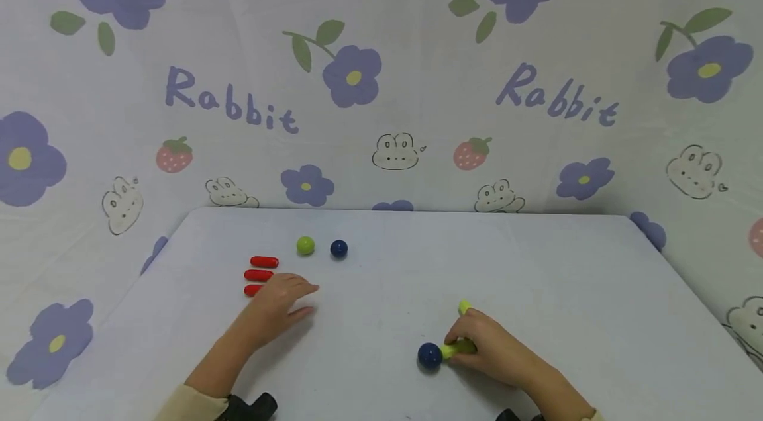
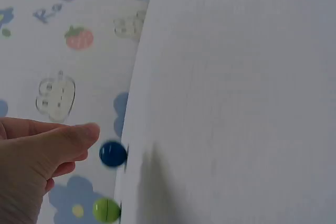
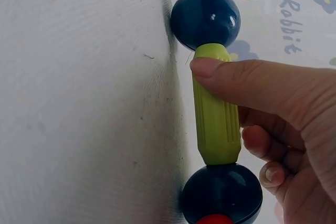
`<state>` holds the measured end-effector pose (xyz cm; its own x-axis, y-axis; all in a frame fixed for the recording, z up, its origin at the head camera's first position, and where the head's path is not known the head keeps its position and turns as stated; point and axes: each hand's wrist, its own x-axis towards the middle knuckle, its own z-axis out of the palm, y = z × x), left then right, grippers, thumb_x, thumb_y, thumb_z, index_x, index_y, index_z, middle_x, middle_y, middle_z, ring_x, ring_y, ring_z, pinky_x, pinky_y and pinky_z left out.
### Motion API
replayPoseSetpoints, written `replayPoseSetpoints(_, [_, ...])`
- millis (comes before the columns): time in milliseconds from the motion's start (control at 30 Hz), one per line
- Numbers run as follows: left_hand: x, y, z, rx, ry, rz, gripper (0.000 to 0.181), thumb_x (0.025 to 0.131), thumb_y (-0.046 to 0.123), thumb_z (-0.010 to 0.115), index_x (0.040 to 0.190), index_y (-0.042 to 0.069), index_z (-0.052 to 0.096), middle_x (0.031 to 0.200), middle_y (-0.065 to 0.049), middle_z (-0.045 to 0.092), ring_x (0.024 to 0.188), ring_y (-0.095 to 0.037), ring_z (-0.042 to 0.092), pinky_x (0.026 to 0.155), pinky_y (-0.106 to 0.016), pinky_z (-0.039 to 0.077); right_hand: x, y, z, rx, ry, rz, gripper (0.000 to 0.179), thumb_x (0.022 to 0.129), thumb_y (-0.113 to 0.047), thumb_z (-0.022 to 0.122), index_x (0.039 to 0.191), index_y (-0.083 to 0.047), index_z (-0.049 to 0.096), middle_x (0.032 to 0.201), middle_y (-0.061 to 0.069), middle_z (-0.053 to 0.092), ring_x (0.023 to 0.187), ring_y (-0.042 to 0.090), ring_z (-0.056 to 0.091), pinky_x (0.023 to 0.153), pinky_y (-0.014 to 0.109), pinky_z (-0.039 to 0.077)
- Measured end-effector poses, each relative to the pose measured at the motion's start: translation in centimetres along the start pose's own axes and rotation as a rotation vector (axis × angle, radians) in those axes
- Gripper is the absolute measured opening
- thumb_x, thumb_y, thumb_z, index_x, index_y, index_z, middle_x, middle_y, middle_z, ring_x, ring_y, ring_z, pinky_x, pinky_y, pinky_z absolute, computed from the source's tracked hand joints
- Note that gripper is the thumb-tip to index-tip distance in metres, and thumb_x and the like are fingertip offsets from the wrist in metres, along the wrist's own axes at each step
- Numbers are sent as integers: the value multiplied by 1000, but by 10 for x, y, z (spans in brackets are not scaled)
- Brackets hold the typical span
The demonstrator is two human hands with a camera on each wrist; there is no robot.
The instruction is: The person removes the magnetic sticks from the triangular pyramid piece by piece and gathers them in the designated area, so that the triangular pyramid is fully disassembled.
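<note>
R grip (image 1: 491, 349) pinches the green rod (image 3: 218, 119) by its side low over the tabletop (image 1: 369, 302), prob to leave blue balls (image 3: 206, 18) at both ends clear, while L grip (image 1: 275, 308), thumb & fingers loosely apart, holds nothing nr red rods (image 1: 264, 262), prob grouped for quick reach.

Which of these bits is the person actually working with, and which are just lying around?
In use:
green stick, pinched by the right hand
blue balls at that stick's two ends
probably the green tip beyond that hand

Lying loose, perhaps spares:
three red sticks by the left hand
green ball
third blue ball
</note>
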<state>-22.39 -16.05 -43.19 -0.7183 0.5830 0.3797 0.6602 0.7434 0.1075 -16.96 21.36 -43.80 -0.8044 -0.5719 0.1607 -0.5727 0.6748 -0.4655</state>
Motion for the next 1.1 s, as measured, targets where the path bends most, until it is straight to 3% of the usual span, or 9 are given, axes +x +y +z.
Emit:
replayPoseSetpoints(300, [37,75,18,-265,-111,173,35,84,30,68,112,9,67,104,0,70,102,-13,60,95,-35,46,2,-1,4,10,-23,32,17,76,-15,75,92,-13,68,91,-10,64,86,3,50,79,25,47])
replayPoseSetpoints(467, [51,107,33,-370,-164,192,36,84,32,69,112,10,67,106,0,70,101,-10,61,93,-27,46,3,-1,4,-10,-15,28,16,77,-13,75,92,-13,69,90,-10,65,85,3,50,75,23,47])
replayPoseSetpoints(567, [55,122,41,-385,-187,196,35,82,31,71,110,10,68,105,2,70,100,-7,61,91,-22,46,3,-2,3,-6,-9,14,16,76,-12,75,92,-12,69,90,-9,65,84,4,50,73,22,47])
replayPoseSetpoints(767, [56,137,51,-376,-172,175,27,78,26,75,100,11,70,99,4,71,95,-5,62,86,-17,46,2,-2,4,-6,13,-18,16,77,-13,75,91,-11,69,88,-8,65,83,5,50,72,22,46])
replayPoseSetpoints(1100, [56,139,61,-340,-221,115,34,78,30,75,106,12,68,103,5,70,98,-5,60,88,-17,45,0,-1,5,-14,37,-22,16,76,-11,75,91,-11,68,88,-8,64,83,5,50,72,22,46])
